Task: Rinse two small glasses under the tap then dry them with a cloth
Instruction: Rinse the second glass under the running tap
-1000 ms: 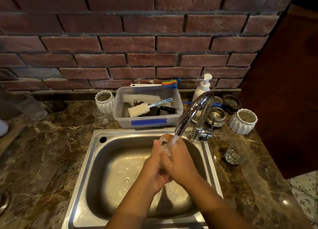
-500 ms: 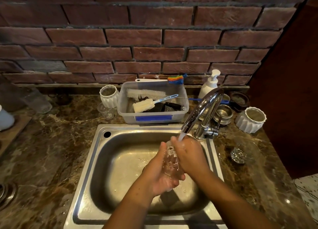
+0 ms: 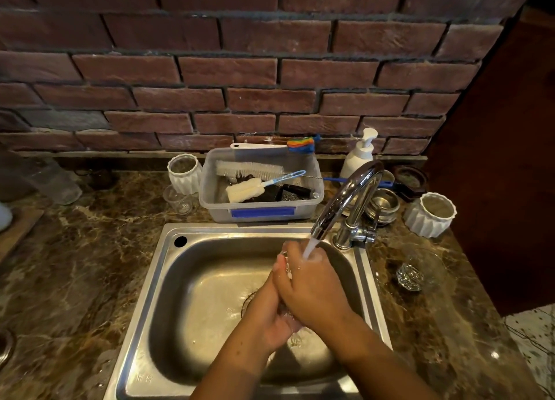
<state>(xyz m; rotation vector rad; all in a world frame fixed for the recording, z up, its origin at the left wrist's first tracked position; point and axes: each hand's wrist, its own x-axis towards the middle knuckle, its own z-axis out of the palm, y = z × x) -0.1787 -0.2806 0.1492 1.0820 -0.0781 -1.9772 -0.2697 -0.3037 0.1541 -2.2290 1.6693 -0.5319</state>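
Observation:
Both my hands hold one small clear glass (image 3: pixel 287 268) over the steel sink (image 3: pixel 168 279), under the running chrome tap (image 3: pixel 345 201). My left hand (image 3: pixel 270 315) cups it from below and my right hand (image 3: pixel 312 285) wraps over its top, hiding most of the glass. The water stream lands on my right hand. A second small glass (image 3: pixel 410 276) stands on the counter right of the sink. No cloth is in sight.
A plastic tub (image 3: pixel 261 213) of brushes sits behind the sink, with a soap pump (image 3: pixel 359 154) and steel bowls (image 3: pixel 384 204) near the tap base. White ribbed cups (image 3: pixel 429 214) (image 3: pixel 183 172) and another clear glass (image 3: pixel 177 199) stand on the marble counter.
My hands have closed tighter round the glass, hiding more of it, and the stream now hits my right hand. The camera has tilted slightly.

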